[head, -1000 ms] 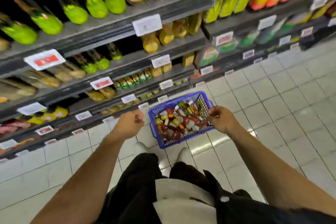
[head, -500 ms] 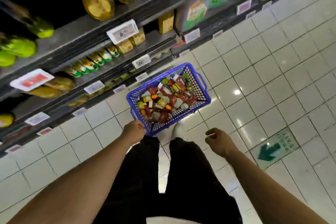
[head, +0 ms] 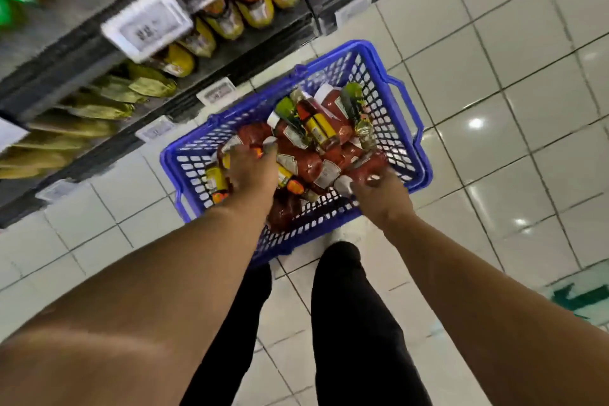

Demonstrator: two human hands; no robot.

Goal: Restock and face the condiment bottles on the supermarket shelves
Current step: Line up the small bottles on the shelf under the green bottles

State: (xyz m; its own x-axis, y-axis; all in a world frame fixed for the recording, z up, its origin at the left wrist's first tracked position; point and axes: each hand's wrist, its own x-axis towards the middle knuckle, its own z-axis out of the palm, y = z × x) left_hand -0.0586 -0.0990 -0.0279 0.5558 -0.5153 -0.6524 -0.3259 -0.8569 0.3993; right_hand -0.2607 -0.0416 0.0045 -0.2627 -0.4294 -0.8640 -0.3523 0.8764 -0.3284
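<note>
1. Step in hand, as a judgement: picking stock out of the blue basket (head: 410, 115) on the tiled floor (head: 527, 59), centre of the frame, before any shelving
2. Left hand (head: 252, 171) down among the condiment bottles (head: 309, 145) at the basket's lower left, fingers bent over a red bottle with a white cap; seemingly closing on it, though a firm grip cannot be told
3. Right hand (head: 379, 189) at the basket's lower right edge, fingers curled down onto a red bottle; grip likewise unclear, fingertips hidden among the stock
4. Remaining bottles heaped on their sides in the basket: mostly red sauce with white labels, a few with yellow or green labels
5. Next move, judged: lift one bottle clear of the heap without dragging its neighbours, then carry it to the shelves (head: 230, 39) in the upper left, where yellow-labelled bottles (head: 253, 10) already stand in a row, and turn the label outward
6. Writing: shelf-edge price tag (head: 146, 23) at upper left too blurred to read; bottle brands not legible; part of a green floor arrow (head: 580, 298) at right edge
</note>
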